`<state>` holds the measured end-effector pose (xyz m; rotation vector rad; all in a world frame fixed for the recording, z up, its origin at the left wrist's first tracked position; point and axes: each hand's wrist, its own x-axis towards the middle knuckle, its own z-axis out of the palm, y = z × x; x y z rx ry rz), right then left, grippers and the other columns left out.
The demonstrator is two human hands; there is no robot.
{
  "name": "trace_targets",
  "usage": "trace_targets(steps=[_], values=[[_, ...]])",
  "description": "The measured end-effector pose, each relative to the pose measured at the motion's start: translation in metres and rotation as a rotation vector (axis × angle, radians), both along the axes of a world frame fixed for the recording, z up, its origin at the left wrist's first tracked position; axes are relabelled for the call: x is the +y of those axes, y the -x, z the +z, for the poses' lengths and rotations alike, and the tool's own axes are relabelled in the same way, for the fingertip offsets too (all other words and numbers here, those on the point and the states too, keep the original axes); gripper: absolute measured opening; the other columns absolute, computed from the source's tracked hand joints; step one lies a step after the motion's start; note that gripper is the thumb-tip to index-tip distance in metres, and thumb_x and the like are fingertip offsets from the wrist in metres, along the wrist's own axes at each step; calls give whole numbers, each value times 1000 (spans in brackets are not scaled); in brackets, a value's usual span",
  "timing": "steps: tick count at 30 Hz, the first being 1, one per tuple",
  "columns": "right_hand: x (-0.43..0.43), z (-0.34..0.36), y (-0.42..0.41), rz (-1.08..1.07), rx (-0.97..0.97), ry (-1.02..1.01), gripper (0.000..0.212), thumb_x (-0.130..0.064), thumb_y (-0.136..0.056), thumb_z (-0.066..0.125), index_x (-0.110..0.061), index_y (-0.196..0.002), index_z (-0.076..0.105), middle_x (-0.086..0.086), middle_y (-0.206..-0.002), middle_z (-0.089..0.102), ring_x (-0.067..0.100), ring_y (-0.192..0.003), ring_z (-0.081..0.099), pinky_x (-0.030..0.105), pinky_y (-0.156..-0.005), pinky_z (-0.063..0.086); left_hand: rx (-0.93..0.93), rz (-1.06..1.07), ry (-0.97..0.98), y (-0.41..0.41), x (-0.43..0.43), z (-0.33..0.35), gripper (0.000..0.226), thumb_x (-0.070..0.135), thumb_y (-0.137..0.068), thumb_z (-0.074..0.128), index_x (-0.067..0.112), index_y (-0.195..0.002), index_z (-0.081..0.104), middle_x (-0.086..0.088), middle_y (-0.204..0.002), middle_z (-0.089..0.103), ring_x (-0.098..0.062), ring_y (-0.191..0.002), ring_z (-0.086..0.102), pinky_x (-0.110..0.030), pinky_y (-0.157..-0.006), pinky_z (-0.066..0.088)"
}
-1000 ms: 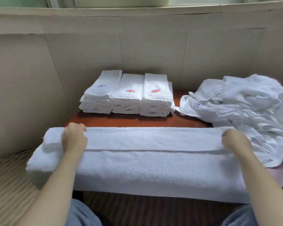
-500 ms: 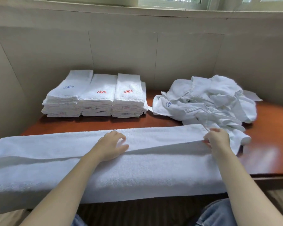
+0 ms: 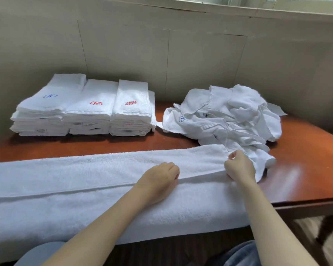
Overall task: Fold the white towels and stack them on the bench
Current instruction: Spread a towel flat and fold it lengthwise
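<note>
Beige wall panels close off the back of the reddish-brown desk (image 3: pixel 306 150), and across its front edge lies the long white towel (image 3: pixel 85 173) I am folding. Its long axis runs left to right in front of me, the left end passing out of view, the right end stopping short of the desk's right side, with the near part draping over the front edge. One lengthwise fold is already laid, its edge showing as a seam along the strip.

My right hand (image 3: pixel 239 167) sits at the towel's right end, fingers curled and pinching the upper layer at the corner, lifting it slightly. My left hand (image 3: pixel 161 177) rests near the middle of the strip, on the seam, fingers loosely curled and pressing down; I cannot tell whether they grip any cloth.

Since the towel stretches away leftward from my right hand, I judge the next fold must carry that end to the left along the long axis, with the left hand marking the crease.

Behind, three stacks of folded towels (image 3: pixel 85 108) stand at the left, and a heap of unfolded towels (image 3: pixel 229 116) lies just beyond my right hand.
</note>
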<state>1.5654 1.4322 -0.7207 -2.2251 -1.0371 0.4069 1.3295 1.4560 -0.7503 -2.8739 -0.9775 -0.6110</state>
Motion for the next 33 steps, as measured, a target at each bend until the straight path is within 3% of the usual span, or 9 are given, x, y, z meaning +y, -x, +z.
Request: trace_targets(steps=[4,9,13,16,19,22,24,30,33], values=[[3,-1,0,-31,-83,47,28,4,-81,43,-5,-105,52,16,-110,56,32,-93,49,31,-68,34,-70,-100,-98,5,-8,3,9,3,-76,73,6,-76,65,-6,-69,59,-23,-55,54,-25,-39,42],[4,-3,14,-28,-215,208,36,-2,-89,41,-6,-124,46,22,-134,35,41,-116,45,40,-86,40,7,22,-18,15,-11,5,13,13,-89,62,7,-99,67,-8,-89,63,-27,-74,59,-33,-55,51],[3,0,28,-15,-525,390,41,-13,-91,43,-14,-132,46,16,-143,26,34,-128,29,39,-104,31,78,118,-39,29,-10,10,30,-5,-62,73,12,-86,67,-2,-78,60,-22,-63,58,-22,-44,40],[5,2,44,73,-634,432,43,-13,-89,45,-12,-132,48,15,-146,23,35,-134,21,43,-109,23,152,350,23,55,5,11,34,-2,-78,50,18,-104,50,2,-99,47,-18,-86,49,-27,-61,37],[11,2,75,272,-647,330,39,-12,-88,44,-11,-127,50,14,-143,27,36,-135,21,47,-112,17,244,541,183,97,20,16,37,3,-81,45,25,-111,41,4,-103,39,-17,-94,42,-28,-65,33],[19,-5,119,548,-613,97,33,-23,-97,41,-12,-127,48,11,-135,40,31,-124,37,37,-100,32,285,666,287,143,21,21,44,7,-81,48,29,-118,39,4,-106,37,-18,-100,41,-28,-66,34],[24,-12,153,746,-595,10,37,-30,-99,38,-13,-132,46,11,-138,41,28,-127,37,34,-102,32,288,759,325,172,18,22,47,6,-81,47,29,-122,40,2,-108,37,-20,-103,41,-28,-69,36],[29,-26,245,1155,-578,-155,46,-46,-94,46,-20,-133,48,5,-138,44,22,-130,34,32,-107,26,192,1147,296,254,3,18,48,4,-87,39,28,-128,43,-3,-120,41,-23,-114,40,-31,-79,40],[28,-34,270,1191,-569,-242,39,-48,-93,46,-23,-122,53,-1,-128,50,20,-123,39,29,-102,28,101,1332,243,296,-9,15,46,9,-91,39,27,-133,45,-8,-127,43,-28,-119,39,-37,-93,37]])
